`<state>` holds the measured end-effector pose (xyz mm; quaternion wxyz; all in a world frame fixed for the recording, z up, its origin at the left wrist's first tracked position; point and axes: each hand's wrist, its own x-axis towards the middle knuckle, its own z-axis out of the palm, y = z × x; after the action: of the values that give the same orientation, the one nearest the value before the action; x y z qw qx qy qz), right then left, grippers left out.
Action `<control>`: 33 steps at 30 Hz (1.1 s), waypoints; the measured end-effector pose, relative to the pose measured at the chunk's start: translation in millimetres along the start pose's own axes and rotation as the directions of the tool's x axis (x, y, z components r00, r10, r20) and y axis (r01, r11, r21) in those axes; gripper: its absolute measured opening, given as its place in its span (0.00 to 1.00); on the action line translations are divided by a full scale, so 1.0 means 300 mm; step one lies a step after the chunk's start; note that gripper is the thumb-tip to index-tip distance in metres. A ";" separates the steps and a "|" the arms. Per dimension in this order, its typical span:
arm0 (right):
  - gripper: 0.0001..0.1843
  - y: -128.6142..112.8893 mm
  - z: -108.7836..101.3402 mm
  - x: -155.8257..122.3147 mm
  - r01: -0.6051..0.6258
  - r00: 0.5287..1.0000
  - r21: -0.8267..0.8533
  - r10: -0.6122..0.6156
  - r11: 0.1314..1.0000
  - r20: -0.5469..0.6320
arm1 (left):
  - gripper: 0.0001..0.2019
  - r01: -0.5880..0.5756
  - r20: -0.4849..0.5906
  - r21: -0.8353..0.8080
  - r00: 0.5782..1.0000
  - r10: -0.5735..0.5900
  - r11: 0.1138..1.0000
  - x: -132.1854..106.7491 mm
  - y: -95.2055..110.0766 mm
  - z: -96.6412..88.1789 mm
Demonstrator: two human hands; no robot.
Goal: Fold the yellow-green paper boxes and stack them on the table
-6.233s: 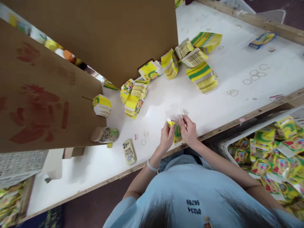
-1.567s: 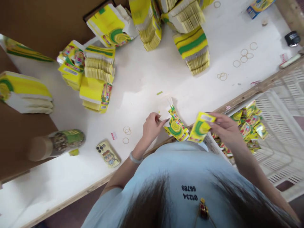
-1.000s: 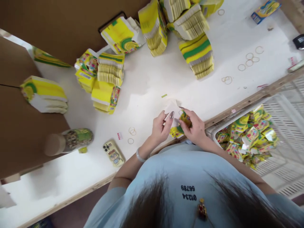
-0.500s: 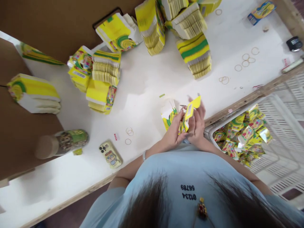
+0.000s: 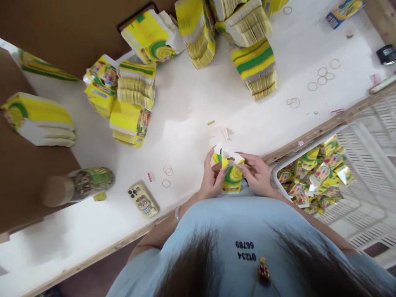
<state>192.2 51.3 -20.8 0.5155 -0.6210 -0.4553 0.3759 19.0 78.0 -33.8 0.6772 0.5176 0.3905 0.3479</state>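
A yellow and green carton [image 5: 232, 180] is upright near the table edge in front of me, its white top flaps apart. My left hand [image 5: 212, 177] grips its left side, thumb and fingers at the upper edge. On the other side, my right hand [image 5: 256, 175] pinches the carton's upper right edge with thumb and fingers. Just beyond the carton lies a small white and yellow pile of flat cartons [image 5: 219, 134], partly hidden by the carton and my left hand.
Stacks of folded cartons [image 5: 133, 119] stand at the back and left. A phone [image 5: 143, 200], a jar [image 5: 89, 183] and rubber bands [image 5: 321, 76] lie on the white table [image 5: 185, 103]. At the right, a white plastic basket [image 5: 365, 165] holds many small yellow packages [image 5: 321, 173].
The carton, earlier flatter and turned sideways in my hands, is now opened out and upright. My hands have moved apart to its two sides.
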 end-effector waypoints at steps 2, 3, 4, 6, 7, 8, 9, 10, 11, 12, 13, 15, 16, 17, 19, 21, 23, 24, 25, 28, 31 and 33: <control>0.16 -0.003 -0.028 0.002 -0.049 0.987 -0.014 0.051 0.999 0.150 | 0.32 0.013 0.096 0.015 0.995 -0.014 1.000 -0.012 -0.004 -0.023; 0.16 -0.006 -0.037 0.003 -0.082 0.974 -0.006 0.082 0.997 0.211 | 0.29 0.029 0.168 0.034 0.985 -0.035 0.999 -0.012 -0.002 -0.034; 0.17 -0.009 -0.041 0.005 -0.102 0.965 0.003 0.099 0.995 0.243 | 0.25 0.042 0.233 0.053 0.971 -0.054 0.998 -0.009 0.003 -0.043; 0.16 -0.010 -0.041 0.007 -0.093 0.967 0.015 0.087 0.996 0.237 | 0.18 0.022 0.296 0.072 0.954 -0.043 0.997 0.003 0.013 -0.052; 0.15 -0.008 -0.038 0.008 -0.068 0.975 0.009 0.064 0.998 0.215 | 0.16 -0.008 0.280 0.070 0.960 -0.012 0.997 0.010 0.017 -0.051; 0.16 -0.004 -0.037 0.008 -0.033 0.982 -0.005 0.033 0.999 0.185 | 0.15 -0.044 0.244 0.067 0.969 0.027 0.997 0.017 0.019 -0.048; 0.17 0.002 -0.037 0.009 0.007 0.986 -0.029 -0.002 1.000 0.169 | 0.17 -0.078 0.205 0.064 0.977 0.063 0.995 0.023 0.020 -0.044; 0.18 0.010 -0.041 0.010 0.059 0.983 -0.052 -0.049 0.997 0.178 | 0.21 -0.101 0.175 0.058 0.980 0.090 0.993 0.028 0.020 -0.040; 0.18 0.017 -0.048 0.012 0.123 0.971 -0.064 -0.107 0.990 0.213 | 0.26 -0.112 0.158 0.051 0.982 0.103 0.992 0.030 0.021 -0.038; 0.17 0.023 -0.058 0.014 0.191 0.951 -0.061 -0.169 0.980 0.259 | 0.30 -0.108 0.160 0.050 0.982 0.099 0.993 0.032 0.024 -0.038; 0.17 0.027 -0.069 0.016 0.250 0.923 -0.041 -0.225 0.967 0.312 | 0.32 -0.092 0.174 0.062 0.982 0.080 0.994 0.033 0.029 -0.040; 0.21 0.024 -0.087 0.018 0.286 0.875 0.007 -0.264 0.958 0.406 | 0.30 -0.025 0.202 0.133 0.979 -0.003 0.991 0.034 0.045 -0.048; 0.24 0.017 -0.092 0.017 0.245 0.872 0.013 -0.226 0.969 0.433 | 0.28 0.011 0.204 0.178 0.978 -0.048 0.984 0.034 0.055 -0.052; 0.25 0.007 -0.092 0.015 0.167 0.878 0.008 -0.152 0.986 0.453 | 0.26 0.041 0.199 0.216 0.976 -0.085 0.976 0.035 0.064 -0.057; 0.25 -0.017 -0.084 0.011 -0.050 0.873 0.017 0.036 0.999 0.487 | 0.28 0.067 0.181 0.238 0.977 -0.112 0.969 0.037 0.075 -0.061; 0.26 -0.037 -0.077 0.012 -0.242 0.836 0.070 0.172 0.968 0.522 | 0.35 0.058 0.183 0.203 0.978 -0.096 0.977 0.038 0.075 -0.061; 0.25 -0.049 -0.084 0.023 -0.338 0.807 0.131 0.215 0.932 0.551 | 0.40 0.038 0.192 0.165 0.979 -0.070 0.986 0.037 0.066 -0.057; 0.24 -0.051 -0.093 0.031 -0.362 0.797 0.151 0.221 0.920 0.562 | 0.40 0.026 0.192 0.155 0.980 -0.056 0.987 0.035 0.060 -0.056; 0.24 -0.051 -0.104 0.041 -0.381 0.784 0.164 0.224 0.910 0.579 | 0.40 0.013 0.186 0.155 0.982 -0.042 0.988 0.033 0.053 -0.054; 0.26 -0.038 -0.122 0.061 -0.466 0.709 0.182 0.242 0.866 0.662 | 0.37 -0.042 0.199 0.205 0.980 0.000 0.978 0.027 0.032 -0.057; 0.23 -0.015 -0.098 0.054 -0.510 0.722 0.199 0.290 0.837 0.628 | 0.29 -0.221 0.296 0.355 0.948 0.115 0.908 0.043 0.011 -0.073; 0.19 -0.003 -0.097 0.041 -0.481 0.800 0.202 0.332 0.853 0.500 | 0.28 -0.359 0.274 0.508 0.929 0.247 0.783 0.079 -0.002 -0.093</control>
<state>222.8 54.4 -14.4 0.3957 -0.5098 -0.3483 0.6798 5.0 110.4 -42.6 0.4691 0.7773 0.3176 0.2737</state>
